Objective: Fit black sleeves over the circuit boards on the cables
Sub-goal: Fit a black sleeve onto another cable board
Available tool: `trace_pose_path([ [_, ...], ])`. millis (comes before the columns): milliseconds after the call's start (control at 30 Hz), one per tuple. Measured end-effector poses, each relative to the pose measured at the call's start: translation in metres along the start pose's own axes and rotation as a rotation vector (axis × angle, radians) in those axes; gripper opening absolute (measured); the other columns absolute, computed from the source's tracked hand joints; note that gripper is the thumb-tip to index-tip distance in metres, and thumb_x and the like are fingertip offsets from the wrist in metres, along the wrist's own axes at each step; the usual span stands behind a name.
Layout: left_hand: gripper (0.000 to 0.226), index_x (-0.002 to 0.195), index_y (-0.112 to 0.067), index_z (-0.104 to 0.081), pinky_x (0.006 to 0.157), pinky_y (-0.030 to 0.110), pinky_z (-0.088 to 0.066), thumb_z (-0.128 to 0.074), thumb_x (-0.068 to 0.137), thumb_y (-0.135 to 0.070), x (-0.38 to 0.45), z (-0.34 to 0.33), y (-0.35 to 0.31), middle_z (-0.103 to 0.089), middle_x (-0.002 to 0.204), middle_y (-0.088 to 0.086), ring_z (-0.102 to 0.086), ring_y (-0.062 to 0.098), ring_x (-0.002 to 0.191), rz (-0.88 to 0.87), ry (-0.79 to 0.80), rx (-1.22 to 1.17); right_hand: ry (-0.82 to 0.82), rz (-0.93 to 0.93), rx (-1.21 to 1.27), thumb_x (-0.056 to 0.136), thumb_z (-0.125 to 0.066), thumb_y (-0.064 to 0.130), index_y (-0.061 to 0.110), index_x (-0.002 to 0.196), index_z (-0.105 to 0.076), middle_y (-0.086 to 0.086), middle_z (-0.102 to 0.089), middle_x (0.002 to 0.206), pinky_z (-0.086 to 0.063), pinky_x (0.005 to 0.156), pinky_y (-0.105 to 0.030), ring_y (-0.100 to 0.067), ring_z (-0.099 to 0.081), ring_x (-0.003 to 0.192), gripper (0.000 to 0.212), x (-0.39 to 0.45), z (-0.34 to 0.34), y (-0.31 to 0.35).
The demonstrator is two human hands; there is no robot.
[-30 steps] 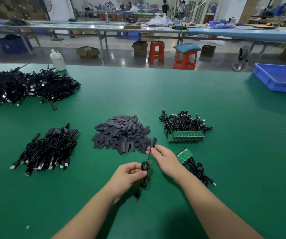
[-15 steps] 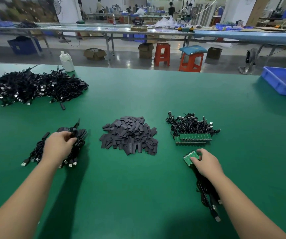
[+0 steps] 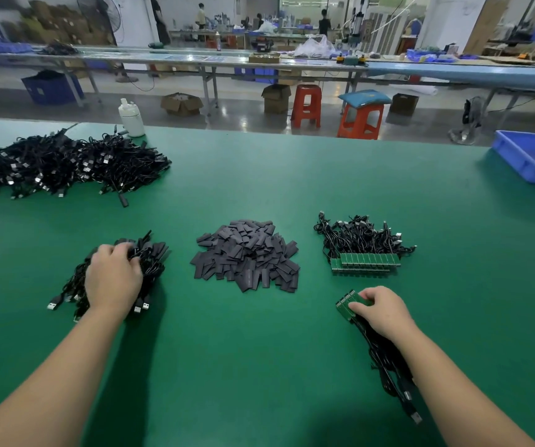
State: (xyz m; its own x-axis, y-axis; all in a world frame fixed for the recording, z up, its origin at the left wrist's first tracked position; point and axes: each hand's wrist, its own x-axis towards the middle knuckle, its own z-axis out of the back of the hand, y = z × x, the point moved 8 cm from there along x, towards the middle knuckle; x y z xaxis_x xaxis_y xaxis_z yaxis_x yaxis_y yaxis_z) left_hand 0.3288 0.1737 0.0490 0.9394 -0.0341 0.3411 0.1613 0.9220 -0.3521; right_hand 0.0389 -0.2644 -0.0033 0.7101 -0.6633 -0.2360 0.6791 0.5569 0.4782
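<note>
A heap of flat black sleeves (image 3: 247,254) lies mid-table. To its left is a pile of sleeved black cables (image 3: 155,256); my left hand (image 3: 113,282) rests on top of it with bent fingers. At the right sits a bundle of cables with a row of bare green circuit boards (image 3: 367,261). Nearer me lies a smaller bundle of cables (image 3: 385,359) with green boards (image 3: 345,303) fanned at its end. My right hand (image 3: 380,312) covers that end, thumb and fingertips pinching the boards.
A large heap of black cables (image 3: 63,162) fills the far left of the green table (image 3: 259,366), with a white bottle (image 3: 130,117) behind it. A blue tray (image 3: 533,159) stands at the far right edge. Stools and benches lie beyond.
A second ago both hands held one sleeved cable at the centre. The left hand carried it to the left pile; the right hand went down to the small bundle of boards.
</note>
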Motion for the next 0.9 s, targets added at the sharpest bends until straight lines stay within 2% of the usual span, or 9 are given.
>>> trace_pose_path([
  [100, 0.024, 0.117, -0.015, -0.066, 0.073, 0.037, -0.053, -0.056, 0.095, -0.018, -0.019, -0.001, -0.055, -0.065, 0.112, 0.008, -0.060, 0.022, 0.087, -0.181, 0.056, -0.118, 0.011, 0.060, 0.191, 0.090, -0.072, 0.034, 0.015, 0.103, -0.072, 0.004, -0.071, 0.094, -0.048, 0.078, -0.031, -0.019, -0.064, 0.088, 0.023, -0.004, 0.001, 0.013],
  [200, 0.021, 0.113, -0.023, -0.070, 0.084, 0.029, -0.053, -0.060, 0.095, -0.021, -0.058, -0.021, -0.122, -0.071, 0.106, -0.006, -0.063, 0.009, 0.087, -0.344, 0.333, -0.289, -0.001, 0.067, 0.412, 0.087, -0.076, 0.032, 0.013, 0.110, -0.072, 0.002, -0.070, 0.104, -0.045, 0.085, -0.029, -0.016, -0.063, 0.096, 0.030, -0.009, 0.002, 0.028],
  [333, 0.026, 0.119, -0.032, -0.066, 0.079, 0.013, -0.046, -0.062, 0.094, -0.037, -0.130, -0.054, -0.195, -0.068, 0.106, -0.020, -0.062, -0.007, 0.092, -0.298, 0.718, -0.648, -0.004, 0.090, 0.583, 0.086, -0.076, 0.034, 0.012, 0.109, -0.073, 0.005, -0.070, 0.104, -0.045, 0.090, -0.031, -0.014, -0.062, 0.099, 0.032, -0.017, -0.001, 0.053],
  [400, 0.029, 0.121, -0.026, -0.066, 0.080, 0.018, -0.051, -0.061, 0.095, -0.038, -0.158, -0.070, -0.221, -0.070, 0.105, -0.013, -0.063, -0.002, 0.085, -0.208, 0.841, -0.765, 0.025, 0.120, 0.626, 0.088, -0.074, 0.033, 0.011, 0.097, -0.075, 0.004, -0.072, 0.088, -0.053, 0.086, -0.037, -0.015, -0.064, 0.085, 0.024, -0.022, -0.006, 0.064],
  [467, 0.022, 0.100, -0.014, -0.068, 0.086, 0.040, -0.056, -0.060, 0.096, -0.034, -0.175, -0.078, -0.236, -0.068, 0.086, 0.000, -0.058, 0.012, 0.074, -0.150, 0.882, -0.806, 0.045, 0.134, 0.669, 0.090, -0.073, 0.028, 0.011, 0.088, -0.074, 0.003, -0.070, 0.075, -0.057, 0.081, -0.044, -0.015, -0.062, 0.072, 0.017, -0.026, -0.010, 0.070],
  [533, 0.027, 0.079, -0.008, -0.057, 0.084, 0.051, -0.054, -0.062, 0.095, -0.028, -0.179, -0.082, -0.242, -0.053, 0.071, 0.008, -0.050, 0.017, 0.069, -0.108, 0.853, -0.822, 0.052, 0.128, 0.676, 0.091, -0.071, 0.025, 0.007, 0.089, -0.071, -0.003, -0.069, 0.080, -0.056, 0.079, -0.046, -0.018, -0.059, 0.072, 0.019, -0.028, -0.013, 0.070],
  [633, 0.032, 0.079, 0.000, -0.055, 0.081, 0.055, -0.055, -0.062, 0.095, -0.026, -0.182, -0.081, -0.247, -0.058, 0.069, 0.008, -0.060, 0.027, 0.068, -0.112, 0.851, -0.802, 0.038, 0.134, 0.629, 0.088, -0.073, 0.028, 0.016, 0.082, -0.064, 0.004, -0.057, 0.073, -0.046, 0.068, -0.033, -0.014, -0.051, 0.068, 0.017, -0.030, -0.012, 0.066],
  [733, 0.022, 0.090, -0.007, -0.066, 0.079, 0.056, -0.055, -0.057, 0.098, -0.025, -0.189, -0.080, -0.251, -0.073, 0.076, 0.005, -0.068, 0.039, 0.087, -0.151, 0.910, -0.765, 0.053, 0.157, 0.592, 0.086, -0.075, 0.028, 0.021, 0.085, -0.072, 0.014, -0.054, 0.055, -0.040, 0.057, -0.022, -0.004, -0.048, 0.054, 0.007, -0.030, -0.012, 0.064],
  [900, 0.022, 0.093, -0.006, -0.066, 0.080, 0.055, -0.055, -0.056, 0.098, -0.024, -0.190, -0.080, -0.249, -0.074, 0.081, 0.009, -0.068, 0.039, 0.090, -0.136, 0.917, -0.737, 0.068, 0.168, 0.541, 0.086, -0.075, 0.029, 0.023, 0.086, -0.075, 0.008, -0.069, 0.068, -0.045, 0.060, -0.025, -0.006, -0.056, 0.058, 0.005, -0.030, -0.015, 0.066],
])
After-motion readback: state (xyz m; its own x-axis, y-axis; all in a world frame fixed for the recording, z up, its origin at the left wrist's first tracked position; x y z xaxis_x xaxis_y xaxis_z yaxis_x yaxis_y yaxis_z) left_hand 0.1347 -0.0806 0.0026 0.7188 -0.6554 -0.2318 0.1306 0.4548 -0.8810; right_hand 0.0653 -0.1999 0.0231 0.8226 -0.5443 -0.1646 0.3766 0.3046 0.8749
